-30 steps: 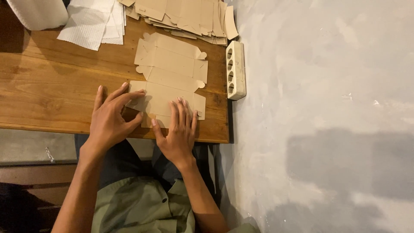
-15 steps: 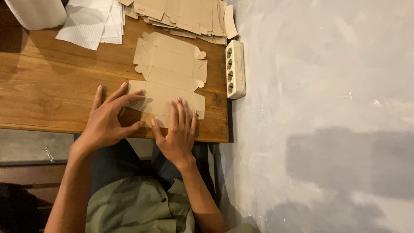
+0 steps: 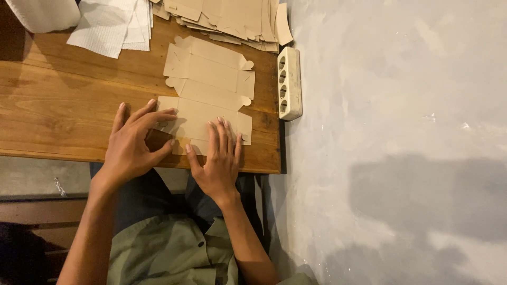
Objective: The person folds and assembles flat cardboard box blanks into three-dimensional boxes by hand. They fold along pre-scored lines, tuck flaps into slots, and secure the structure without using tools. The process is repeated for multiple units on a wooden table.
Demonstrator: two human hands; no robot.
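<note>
A flat die-cut brown cardboard box blank (image 3: 211,79) lies on the wooden table (image 3: 58,105), reaching its near edge. My right hand (image 3: 216,161) lies flat, palm down, pressing the blank's near panel. My left hand (image 3: 132,145) rests at the blank's near left corner, thumb and forefinger pinching its left flap. Both forearms come up from the bottom, over my green shirt.
A stack of more cardboard blanks (image 3: 227,16) sits at the table's far edge. White paper sheets (image 3: 113,26) and a white roll (image 3: 47,11) lie far left. A white power strip (image 3: 289,82) lies along the table's right edge. A grey wall or floor surface (image 3: 401,132) fills the right.
My left hand's fingers have shifted slightly at the blank's left flap, with thumb and forefinger closing on it. My right hand stays pressed flat.
</note>
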